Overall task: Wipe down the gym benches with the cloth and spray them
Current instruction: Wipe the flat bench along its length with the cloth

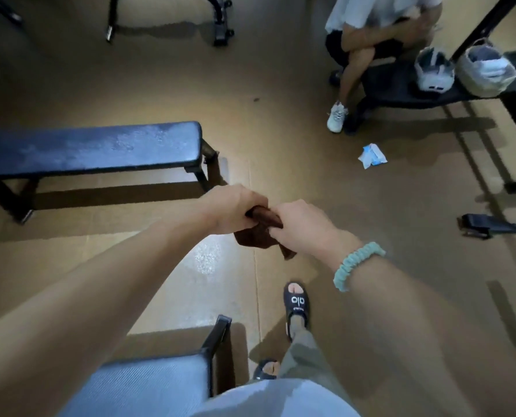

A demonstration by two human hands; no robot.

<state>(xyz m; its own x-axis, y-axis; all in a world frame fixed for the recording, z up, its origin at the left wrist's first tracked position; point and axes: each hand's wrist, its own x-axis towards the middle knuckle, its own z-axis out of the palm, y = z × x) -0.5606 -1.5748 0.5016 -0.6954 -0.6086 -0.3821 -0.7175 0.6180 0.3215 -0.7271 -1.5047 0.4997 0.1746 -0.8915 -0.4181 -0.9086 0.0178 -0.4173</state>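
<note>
Both grips — left hand [232, 206], right hand [301, 227] — clenched on brown cloth [252, 236] above floor [280, 130]

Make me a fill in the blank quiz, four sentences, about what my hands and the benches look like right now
1. Both hands grip a ____ cloth.
2. The beaded bracelet sits on the ____ wrist.
3. The flat bench lies to the ____ of the left hand and right hand in the picture.
4. A blue and white packet lies on the ____.

Missing words: brown; right; left; floor
</note>
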